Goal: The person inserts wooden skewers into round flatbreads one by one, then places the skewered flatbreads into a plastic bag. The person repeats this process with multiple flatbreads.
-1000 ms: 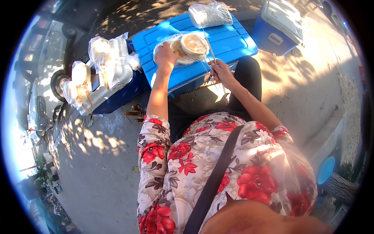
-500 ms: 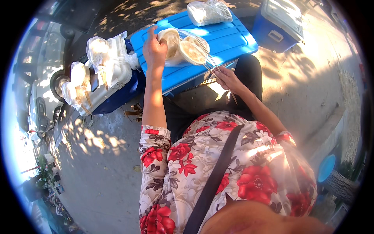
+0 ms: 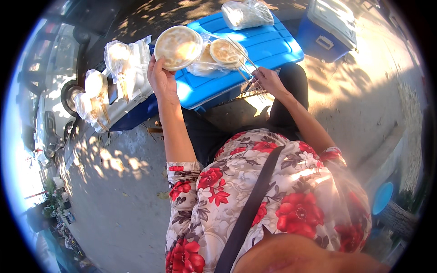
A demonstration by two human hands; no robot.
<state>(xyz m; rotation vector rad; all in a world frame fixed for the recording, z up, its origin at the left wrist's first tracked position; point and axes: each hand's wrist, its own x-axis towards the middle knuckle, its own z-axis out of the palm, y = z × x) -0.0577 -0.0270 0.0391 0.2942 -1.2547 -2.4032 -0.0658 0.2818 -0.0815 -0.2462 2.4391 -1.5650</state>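
My left hand grips the lower edge of a round flatbread, pale with browned patches, raised over the left part of a blue lid. Several thin skewers are pinched in my right hand, close to the lid's near edge. A second flatbread is at the far ends of these skewers; whether they pierce it or lie over it I cannot tell. Beneath it, a clear plastic bag with more flatbread in it rests on the lid.
At the left, several bagged flatbreads on sticks lie on a white-topped cooler. Another clear bag sits on the lid's far side. A blue cooler with a white lid stands at the far right. A blue round object is at the lower right.
My left hand has lifted a flatbread off the bag and drawn it left and nearer, its face now turned up. My right hand stays nearly in place with the skewers.
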